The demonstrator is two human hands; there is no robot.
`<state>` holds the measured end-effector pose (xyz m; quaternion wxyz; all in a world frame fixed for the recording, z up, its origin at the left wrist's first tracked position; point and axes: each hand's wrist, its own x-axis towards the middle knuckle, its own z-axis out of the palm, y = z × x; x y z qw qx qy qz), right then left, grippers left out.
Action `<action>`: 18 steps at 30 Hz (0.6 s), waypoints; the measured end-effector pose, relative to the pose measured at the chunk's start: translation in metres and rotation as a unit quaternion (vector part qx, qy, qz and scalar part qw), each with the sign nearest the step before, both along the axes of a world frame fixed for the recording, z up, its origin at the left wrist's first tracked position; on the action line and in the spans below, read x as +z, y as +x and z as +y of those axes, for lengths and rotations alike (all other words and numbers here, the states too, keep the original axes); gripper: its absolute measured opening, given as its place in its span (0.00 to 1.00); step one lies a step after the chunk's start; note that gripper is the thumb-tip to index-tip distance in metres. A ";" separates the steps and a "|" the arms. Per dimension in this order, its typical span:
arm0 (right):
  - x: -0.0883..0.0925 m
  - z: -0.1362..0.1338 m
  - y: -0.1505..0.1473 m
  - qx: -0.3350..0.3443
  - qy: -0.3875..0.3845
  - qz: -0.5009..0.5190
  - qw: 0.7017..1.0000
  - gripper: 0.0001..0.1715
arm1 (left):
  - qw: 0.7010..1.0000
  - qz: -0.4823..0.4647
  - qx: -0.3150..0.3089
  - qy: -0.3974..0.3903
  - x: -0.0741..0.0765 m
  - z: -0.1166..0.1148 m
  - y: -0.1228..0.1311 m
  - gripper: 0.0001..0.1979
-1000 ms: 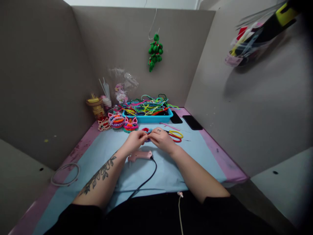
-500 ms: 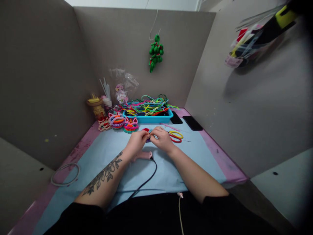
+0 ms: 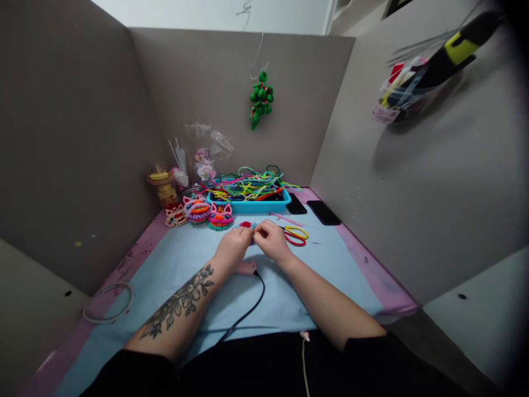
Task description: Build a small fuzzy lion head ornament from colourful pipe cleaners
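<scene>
My left hand [image 3: 233,246] and my right hand [image 3: 271,241] meet over the middle of the table, fingertips pinched close together. Between and behind them shows a small fuzzy pipe-cleaner piece [image 3: 245,224], with red, blue and purple parts; the fingers cover most of it. Both hands are closed on this piece, though exactly what each fingertip grips is too small to see. Beneath my left wrist lies a pink handle-shaped tool [image 3: 248,268] with a black cord, partly hidden. Scissors [image 3: 297,236] with yellow and red handles rest just right of my right hand.
Behind the hands, a blue tray [image 3: 248,207] holds many coloured pipe cleaners. Several finished animal-face figures [image 3: 220,217] stand left of it. Two dark phones [image 3: 324,213] lie to the right. A pouch of tools [image 3: 388,113] hangs on the right wall; grey partitions enclose the table.
The whole view has tilted slightly upward. My left hand has turned so its back shows more and it covers more of the pink tool; both hands remain together at the piece.
</scene>
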<state>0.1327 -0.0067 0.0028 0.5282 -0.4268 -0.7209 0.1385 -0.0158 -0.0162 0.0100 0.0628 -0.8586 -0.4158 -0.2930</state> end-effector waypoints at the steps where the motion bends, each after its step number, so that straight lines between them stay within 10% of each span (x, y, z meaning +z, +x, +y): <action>1: 0.001 -0.001 -0.001 -0.003 -0.012 0.016 1.000 0.06 | 1.000 -0.014 0.003 0.001 0.001 0.000 0.001 0.07; 8: 0.008 -0.007 -0.004 0.013 -0.041 0.085 0.995 0.06 | 0.973 -0.221 0.007 -0.067 0.009 -0.005 0.004 0.08; 18: 0.012 -0.010 -0.002 0.022 0.013 0.073 0.997 0.07 | 0.859 -0.421 -0.046 -0.288 0.012 -0.003 0.006 0.13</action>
